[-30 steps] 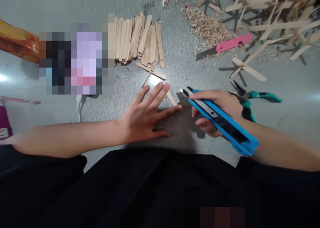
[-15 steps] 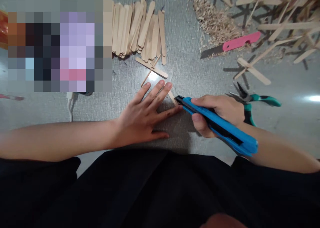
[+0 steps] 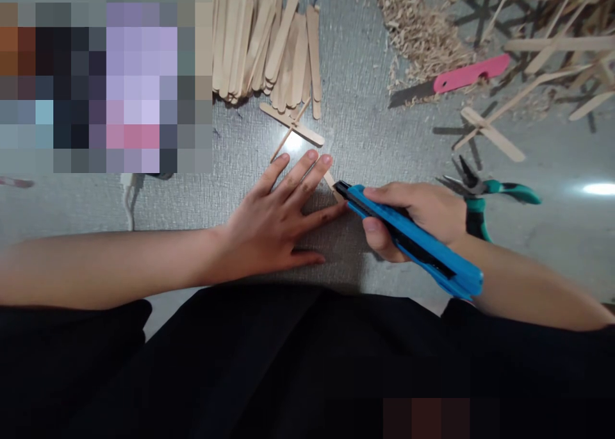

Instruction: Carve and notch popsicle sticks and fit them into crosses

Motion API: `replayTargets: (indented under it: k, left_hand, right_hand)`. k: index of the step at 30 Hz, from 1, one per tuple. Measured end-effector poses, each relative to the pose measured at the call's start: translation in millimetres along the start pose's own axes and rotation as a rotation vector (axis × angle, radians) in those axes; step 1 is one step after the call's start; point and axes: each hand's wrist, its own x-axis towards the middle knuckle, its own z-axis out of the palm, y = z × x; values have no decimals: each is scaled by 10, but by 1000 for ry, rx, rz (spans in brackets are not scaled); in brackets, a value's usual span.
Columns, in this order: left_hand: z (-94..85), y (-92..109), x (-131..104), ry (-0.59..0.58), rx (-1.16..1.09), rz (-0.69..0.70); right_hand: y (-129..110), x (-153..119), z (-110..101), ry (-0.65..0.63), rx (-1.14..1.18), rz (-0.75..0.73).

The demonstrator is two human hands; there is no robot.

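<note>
Firmly, we grasp a blue utility knife in our right hand, the index finger along its far side and the thumb on the side nearer us. The knife slants up and to the left, its dark tip over a narrow wooden stick; we cannot tell whether the blade touches the wood. That stick shows between the middle and index fingers of our left hand, with the index fingertip at its near end. Our left hand grasps nothing: it lies palm down with fingers spread on the grey textured table.

Just beyond our left fingertips we see a flat craft stick with a thin wooden strip crossing it. Farther off, a bundle of craft sticks lies in a loose, overlapping row. Near our right hand, long-nose pliers with green-and-black handles rest with their jaws parted. Beyond them we have a wooden cross piece, then a pink-handled blade tool beside a heap of wood shavings. More joined sticks crowd the far right corner. Off to our left, a white cable runs from beneath a pixelated patch.
</note>
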Motion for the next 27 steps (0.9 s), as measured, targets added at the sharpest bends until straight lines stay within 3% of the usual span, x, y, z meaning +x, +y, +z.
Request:
replayTargets:
  k: [5, 10, 14, 20, 27]
  left_hand:
    - [28, -13, -13, 1, 75, 24]
    - [27, -39, -26, -23, 162, 56]
    - [6, -46, -27, -34, 208, 67]
    - [12, -32, -28, -14, 233, 72]
    - [15, -24, -27, -5, 231, 63]
  right_hand:
    - [-22, 28, -13, -19, -295, -193]
    - [-90, 18, 4, -16, -439, -218]
    - [-132, 32, 67, 27, -468, -287]
    - [-170, 98, 215, 233, -472, -482]
    - [-270, 163, 218, 204, -583, -489]
